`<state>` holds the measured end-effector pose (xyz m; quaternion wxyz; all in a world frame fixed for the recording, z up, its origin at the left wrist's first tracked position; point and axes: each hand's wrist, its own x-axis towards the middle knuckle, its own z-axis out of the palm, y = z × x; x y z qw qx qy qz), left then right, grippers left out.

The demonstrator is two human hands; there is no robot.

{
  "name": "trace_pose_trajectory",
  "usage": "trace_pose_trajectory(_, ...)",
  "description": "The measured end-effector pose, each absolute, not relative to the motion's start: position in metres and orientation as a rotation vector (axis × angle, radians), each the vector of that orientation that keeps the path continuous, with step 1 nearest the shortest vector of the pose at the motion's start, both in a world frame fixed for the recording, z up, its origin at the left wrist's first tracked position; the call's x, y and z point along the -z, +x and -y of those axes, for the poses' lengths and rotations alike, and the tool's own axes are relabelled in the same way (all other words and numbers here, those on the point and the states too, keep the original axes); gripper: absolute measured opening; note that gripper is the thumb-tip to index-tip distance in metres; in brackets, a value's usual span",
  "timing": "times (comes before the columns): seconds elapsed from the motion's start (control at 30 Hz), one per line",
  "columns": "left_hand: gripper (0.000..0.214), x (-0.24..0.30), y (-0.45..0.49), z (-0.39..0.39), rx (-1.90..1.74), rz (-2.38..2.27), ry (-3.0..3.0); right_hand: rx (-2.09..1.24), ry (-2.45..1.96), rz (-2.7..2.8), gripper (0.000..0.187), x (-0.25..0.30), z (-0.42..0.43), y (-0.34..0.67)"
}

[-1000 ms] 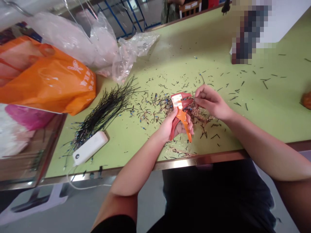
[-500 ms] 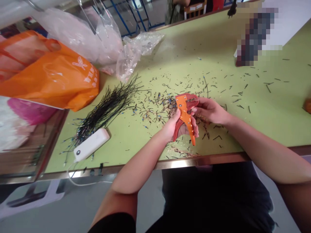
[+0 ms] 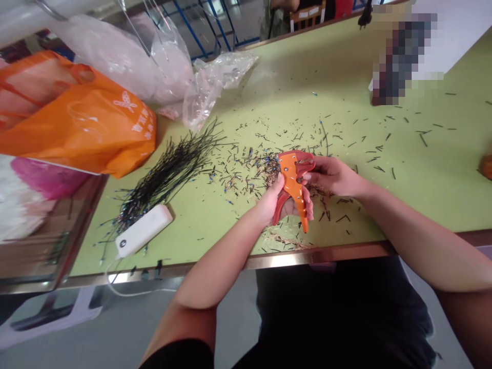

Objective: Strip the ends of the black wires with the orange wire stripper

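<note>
My left hand (image 3: 272,200) is wrapped round an orange and red wire stripper (image 3: 291,173), its thumb on the near side and its fingers behind the handles. The tool is held over the table with its jaws to the right. At those jaws is my right hand (image 3: 333,175), thumb and fingers pinched together. What they hold is too small or hidden to make out. Beneath the tool lies a pile of short black wire offcuts (image 3: 271,166) with copper-coloured strands. A bundle of long black wires (image 3: 169,169), some with blue ends, lies to the left.
A white power bank (image 3: 144,230) with a white cable sits by the table's front edge. An orange bag (image 3: 88,120) and clear plastic bags (image 3: 203,87) stand at the left. Loose offcuts are scattered across the green table (image 3: 430,189). A white box-like object (image 3: 457,41) is at back right.
Both hands stay almost in the same place. The wire stripper has shifted very slightly down, and the red part at its jaws looks a little different. Otherwise the scene is the same.
</note>
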<state>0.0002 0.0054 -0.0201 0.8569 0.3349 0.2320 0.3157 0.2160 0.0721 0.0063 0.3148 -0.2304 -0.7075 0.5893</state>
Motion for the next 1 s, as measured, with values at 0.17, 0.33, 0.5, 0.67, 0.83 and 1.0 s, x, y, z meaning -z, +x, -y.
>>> trace_pose_trajectory(0.17, 0.084, 0.019, 0.001, -0.005, -0.678, -0.506, 0.693, -1.586, -0.596, 1.844, 0.034, -0.007, -0.072, 0.215)
trace_pose_trajectory(0.33, 0.083, 0.017, 0.002, -0.005, -0.676, -0.488, 0.739, -1.476, -0.696, 1.921, 0.032, -0.009, -0.069, 0.216)
trace_pose_trajectory(0.5, 0.082, 0.014, 0.006, -0.005, -0.68, -0.523, 0.787, -1.429, -0.728, 1.936, 0.033, -0.01, -0.067, 0.215)
trace_pose_trajectory(0.67, 0.073, 0.021, 0.01, -0.003, -0.793, -0.544, 0.782, -1.404, -0.743, 1.943, 0.035, -0.006, -0.067, 0.213)
trace_pose_trajectory(0.83, 0.072, 0.027, 0.011, 0.0, -0.836, -0.633, 0.79, -1.421, -0.753, 1.917, 0.037, -0.008, -0.065, 0.211)
trace_pose_trajectory(1.0, 0.075, 0.018, 0.015, 0.002, -0.795, -0.632, 0.819, -1.398, -0.729, 1.927, 0.035, -0.011, -0.064, 0.21)
